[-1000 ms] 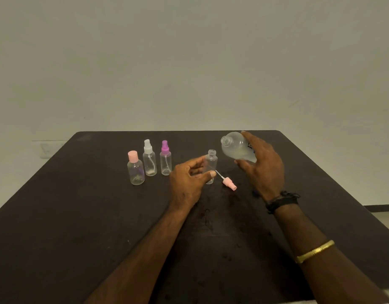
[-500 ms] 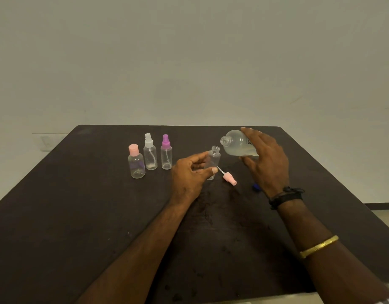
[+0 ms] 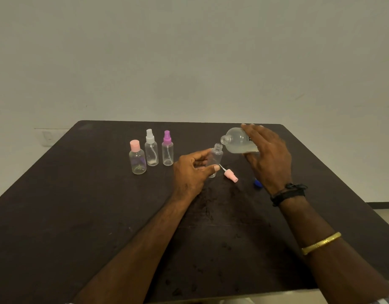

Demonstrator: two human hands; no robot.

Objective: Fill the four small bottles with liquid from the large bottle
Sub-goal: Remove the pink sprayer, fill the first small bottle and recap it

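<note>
Pink-capped and squat, the leftmost small bottle (image 3: pixel 137 160) stands on the dark surface (image 3: pixel 79 216) in a row with a white-topped spray bottle (image 3: pixel 151 153) and a purple-topped spray bottle (image 3: pixel 167 153) just beside it, all three closed. To their right the left hand (image 3: pixel 192 173) has its grip clamped on the open small bottle (image 3: pixel 217 155), thumb near and fingers far, with the base on the surface. Its pink spray head (image 3: pixel 230 175) lies loose just right of it. Above and right, the large bottle (image 3: pixel 237 141) is tipped almost onto its side, mouth pointing left and close to the small neck but not yet over it; no stream shows. The right hand (image 3: pixel 270 156) has its grip wrapped round that bottle's body. Pouring well likely means bringing the wide mouth directly over the narrow neck, holding the small bottle upright and steady, and tilting slowly so a thin stream does not overshoot. A blue cap (image 3: pixel 257 183) peeks out under the right wrist. Counted: four small bottles, three capped and one open; one loose spray head; one large bottle; one blue cap.
</note>
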